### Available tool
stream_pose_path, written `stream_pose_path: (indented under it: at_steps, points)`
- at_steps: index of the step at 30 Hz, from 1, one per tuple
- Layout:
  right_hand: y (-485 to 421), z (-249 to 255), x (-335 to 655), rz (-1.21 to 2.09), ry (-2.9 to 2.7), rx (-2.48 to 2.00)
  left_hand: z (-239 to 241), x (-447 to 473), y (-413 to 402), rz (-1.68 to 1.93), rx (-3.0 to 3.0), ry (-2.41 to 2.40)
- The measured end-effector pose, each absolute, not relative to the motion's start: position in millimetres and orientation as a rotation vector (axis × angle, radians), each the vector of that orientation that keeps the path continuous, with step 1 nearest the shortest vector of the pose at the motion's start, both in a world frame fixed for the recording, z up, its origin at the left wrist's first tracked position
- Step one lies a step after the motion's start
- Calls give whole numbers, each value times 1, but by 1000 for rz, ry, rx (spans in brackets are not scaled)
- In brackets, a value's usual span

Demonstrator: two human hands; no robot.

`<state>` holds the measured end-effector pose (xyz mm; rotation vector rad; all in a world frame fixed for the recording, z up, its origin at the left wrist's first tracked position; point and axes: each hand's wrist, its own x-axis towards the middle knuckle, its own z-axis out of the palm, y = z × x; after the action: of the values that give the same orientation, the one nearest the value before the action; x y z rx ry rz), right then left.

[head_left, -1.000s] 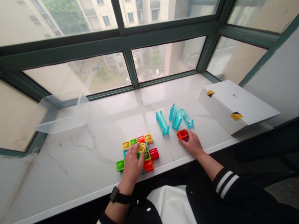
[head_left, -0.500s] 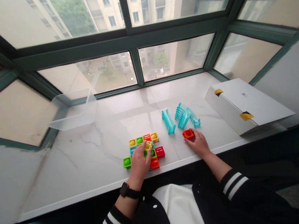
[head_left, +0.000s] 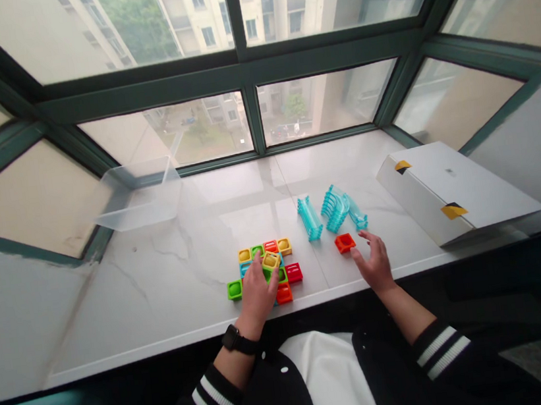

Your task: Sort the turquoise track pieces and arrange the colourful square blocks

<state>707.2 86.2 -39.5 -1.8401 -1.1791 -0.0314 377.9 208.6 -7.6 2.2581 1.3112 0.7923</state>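
Note:
My left hand [head_left: 257,293] is closed around a yellow toy block [head_left: 271,261], which it holds tilted over a cluster of colored blocks. That cluster includes a green block [head_left: 235,290] at its left, a dark red block [head_left: 294,272] at its right and an orange block [head_left: 284,293] at the front; my hand hides part of it. To the right, a lone red-orange block [head_left: 344,243] rests on the marble sill. Just right of it is my right hand [head_left: 374,262], fingers apart and holding nothing.
Behind the red-orange block lie translucent turquoise track pieces [head_left: 310,218], one of them curved [head_left: 336,208]. A clear plastic bin [head_left: 151,201] stands at the back left. On the right is a white box [head_left: 453,192] with yellow-black tape. The marble sill [head_left: 174,301] ends at its front edge near my body.
My right hand has let go of the red-orange block and drawn back to the right, its fingers spreading. The left hand still holds the yellow block. The view has shifted slightly.

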Motion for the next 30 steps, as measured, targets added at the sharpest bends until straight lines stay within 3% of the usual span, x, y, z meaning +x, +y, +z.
stream_pose_path:
  at_steps: [9, 17, 30]
  points:
    - [117, 20, 639, 373, -1617, -1431, -10, 378, 210, 802, 2286, 1286]
    - [172, 14, 584, 499, -2019, -1355, 0, 377, 209, 723, 2286, 1206]
    - [166, 21, 595, 594, -1821, -1422, 4, 374, 210, 695, 2320, 1161]
